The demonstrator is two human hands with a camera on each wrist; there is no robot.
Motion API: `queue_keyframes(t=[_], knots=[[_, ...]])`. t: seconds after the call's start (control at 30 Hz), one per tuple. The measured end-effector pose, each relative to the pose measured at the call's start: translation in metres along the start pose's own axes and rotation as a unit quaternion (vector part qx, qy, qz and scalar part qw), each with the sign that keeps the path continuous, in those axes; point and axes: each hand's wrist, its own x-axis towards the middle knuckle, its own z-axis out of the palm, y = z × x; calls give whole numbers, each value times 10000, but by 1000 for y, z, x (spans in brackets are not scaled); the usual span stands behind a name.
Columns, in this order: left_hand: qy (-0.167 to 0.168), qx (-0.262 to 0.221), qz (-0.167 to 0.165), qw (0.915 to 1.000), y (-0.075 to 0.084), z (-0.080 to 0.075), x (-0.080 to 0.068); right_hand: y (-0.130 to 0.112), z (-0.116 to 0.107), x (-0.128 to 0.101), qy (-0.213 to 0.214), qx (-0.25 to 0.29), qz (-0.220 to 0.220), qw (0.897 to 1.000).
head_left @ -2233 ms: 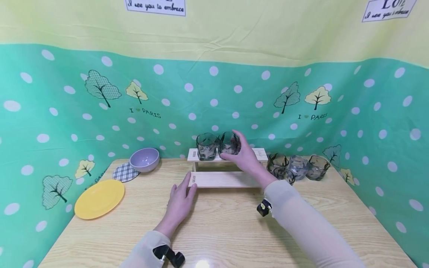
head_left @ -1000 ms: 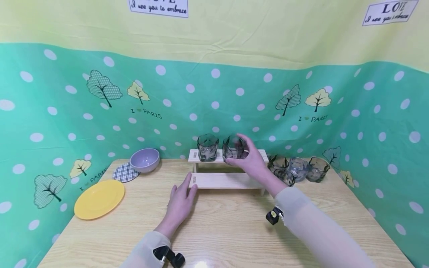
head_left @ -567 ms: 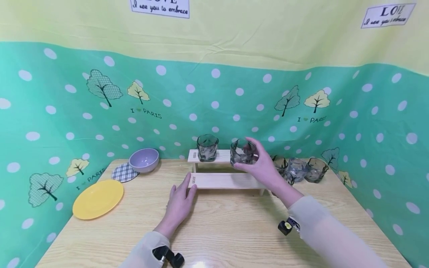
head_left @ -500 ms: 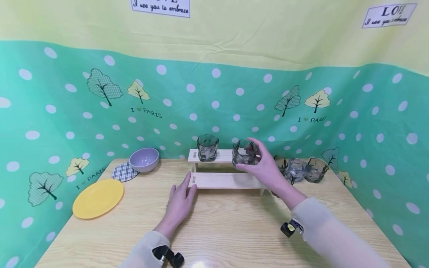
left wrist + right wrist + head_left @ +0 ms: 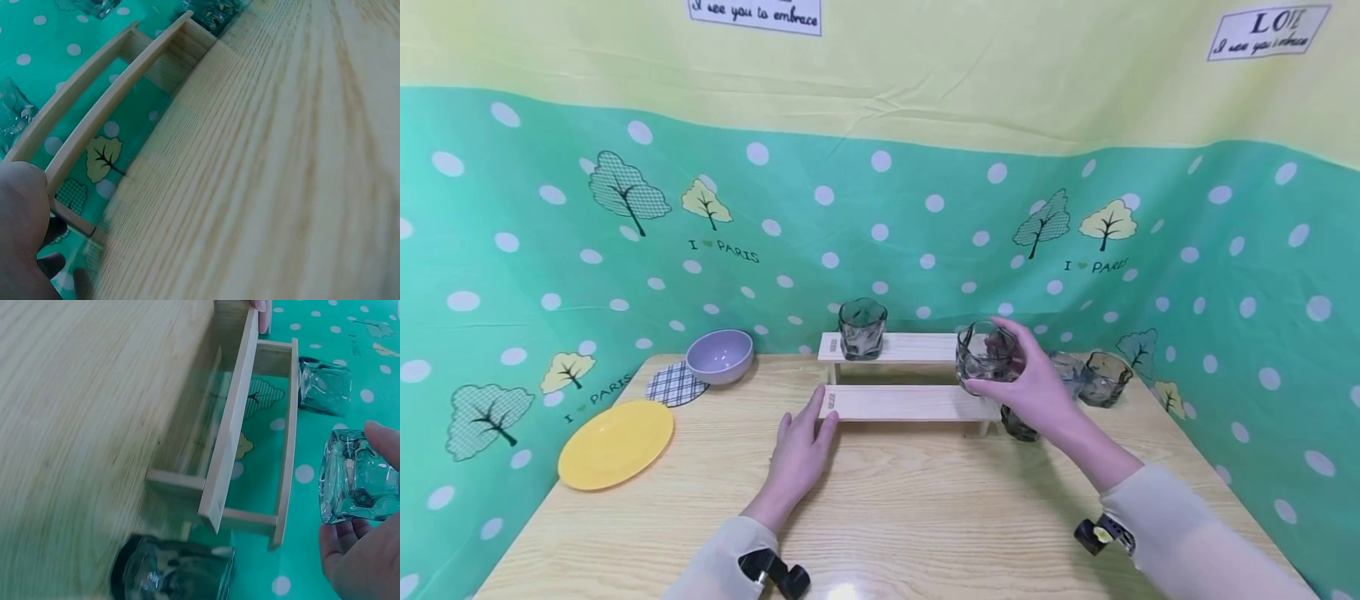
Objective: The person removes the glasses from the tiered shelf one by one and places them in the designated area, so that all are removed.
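Observation:
My right hand [image 5: 1006, 368] grips a clear faceted glass tumbler [image 5: 976, 355] in the air, just off the right end of a two-step wooden rack [image 5: 901, 402]. In the right wrist view the held tumbler [image 5: 354, 478] lies between thumb and fingers, clear of the rack [image 5: 232, 444]. A second tumbler [image 5: 862, 327] stands on the rack's upper step at its left end. My left hand [image 5: 808, 423] lies flat on the table with its fingertips against the left end of the lower step. The left wrist view shows the rack [image 5: 103, 109] beside my thumb.
Several more glasses [image 5: 1103, 377] stand at the back right, one dark glass [image 5: 1018, 426] right under my right hand. At the left are a lilac bowl [image 5: 721, 355], a checked coaster [image 5: 677, 385] and a yellow plate [image 5: 616, 442]. Green dotted cloth walls surround the wooden table [image 5: 910, 517].
My right hand lifted the second tumbler off the upper step and carried it right, past the rack's end and slightly lower. The left hand has stayed put.

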Motion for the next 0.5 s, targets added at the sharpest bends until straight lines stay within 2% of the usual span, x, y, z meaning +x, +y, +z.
queue_keyframes(t=[0.13, 0.5], knots=[[69, -46, 43, 10000, 1, 1, -1, 3, -13, -7, 63, -132, 94, 9998], [-92, 34, -127, 9999, 0, 0, 2, 17, -49, -25, 173, -277, 279, 9991]])
